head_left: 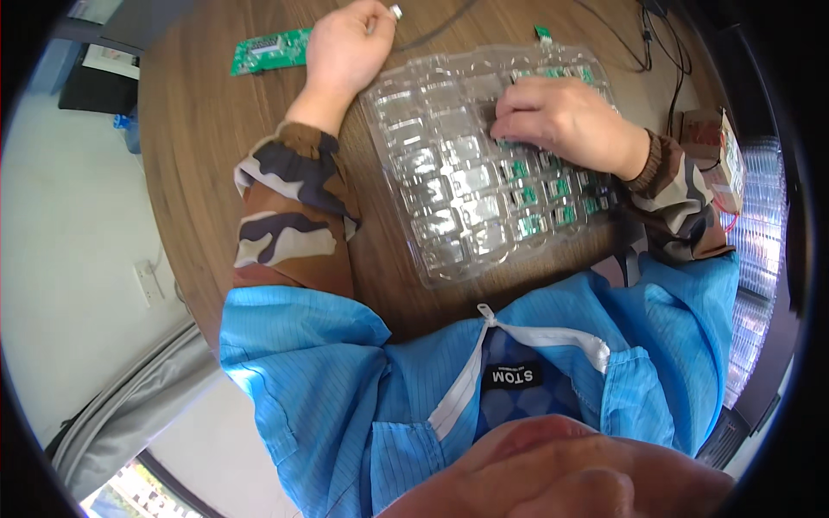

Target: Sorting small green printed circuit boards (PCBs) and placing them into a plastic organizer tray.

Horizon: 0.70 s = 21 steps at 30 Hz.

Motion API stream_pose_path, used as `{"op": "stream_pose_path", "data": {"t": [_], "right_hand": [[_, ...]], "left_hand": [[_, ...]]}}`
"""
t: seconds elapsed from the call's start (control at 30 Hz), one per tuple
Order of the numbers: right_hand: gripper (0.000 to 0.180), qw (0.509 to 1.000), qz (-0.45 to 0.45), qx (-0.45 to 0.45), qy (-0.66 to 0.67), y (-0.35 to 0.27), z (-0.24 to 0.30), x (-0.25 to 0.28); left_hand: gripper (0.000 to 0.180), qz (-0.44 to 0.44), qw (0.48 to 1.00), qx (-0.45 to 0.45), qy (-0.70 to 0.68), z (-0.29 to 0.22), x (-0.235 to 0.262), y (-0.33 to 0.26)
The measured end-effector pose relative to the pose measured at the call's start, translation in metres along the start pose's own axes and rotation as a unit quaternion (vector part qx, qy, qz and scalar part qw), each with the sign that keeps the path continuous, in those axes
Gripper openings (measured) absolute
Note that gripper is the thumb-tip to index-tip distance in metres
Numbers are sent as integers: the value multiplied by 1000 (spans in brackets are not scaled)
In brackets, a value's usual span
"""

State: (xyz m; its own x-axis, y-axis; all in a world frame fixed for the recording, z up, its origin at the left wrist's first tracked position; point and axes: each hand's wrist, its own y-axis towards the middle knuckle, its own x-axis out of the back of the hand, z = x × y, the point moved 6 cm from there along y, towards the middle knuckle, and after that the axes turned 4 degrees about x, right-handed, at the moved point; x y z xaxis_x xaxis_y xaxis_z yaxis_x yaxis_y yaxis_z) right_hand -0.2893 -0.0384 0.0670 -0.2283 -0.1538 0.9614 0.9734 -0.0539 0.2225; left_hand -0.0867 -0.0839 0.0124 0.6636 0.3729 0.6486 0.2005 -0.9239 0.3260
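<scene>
My left hand [350,47] is closed at the far side of the table, its fingers curled round a cable's small white connector [396,12] that pokes out past the fingertips. Beside its wrist lies a long green circuit board [272,52], partly covered by the hand. My right hand [566,121] reaches over a clear plastic tray [462,181] with its fingers bent down and drawn together at the pockets. Whatever is between those fingertips is hidden. Small green circuit boards [528,226] sit in several pockets on the tray's right side; the left columns look bare.
Another small green board [542,34] stands at the tray's far edge. Black cables [635,60] run along the table's far right. A cardboard box [715,155] is by the right edge, with stacked clear trays [758,224] beyond. The wooden table [199,164] curves at left.
</scene>
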Motion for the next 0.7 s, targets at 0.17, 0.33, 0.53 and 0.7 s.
{"op": "stream_pose_path", "data": {"t": [0.17,0.33,0.53,0.7], "right_hand": [[7,991,-18,-30,128,18,-29,21],[13,783,-3,-323,531,34,-88,0],[13,740,-27,-351,573,65,-131,-38],[15,836,6,-327,441,90,-136,-47]], "left_hand": [[17,-16,1000,19,2,-7,9,-8],[16,-20,999,39,-28,-12,13,-12],[16,-20,998,44,-40,1,9,-7],[15,-17,997,52,-48,4,9,-7]]}}
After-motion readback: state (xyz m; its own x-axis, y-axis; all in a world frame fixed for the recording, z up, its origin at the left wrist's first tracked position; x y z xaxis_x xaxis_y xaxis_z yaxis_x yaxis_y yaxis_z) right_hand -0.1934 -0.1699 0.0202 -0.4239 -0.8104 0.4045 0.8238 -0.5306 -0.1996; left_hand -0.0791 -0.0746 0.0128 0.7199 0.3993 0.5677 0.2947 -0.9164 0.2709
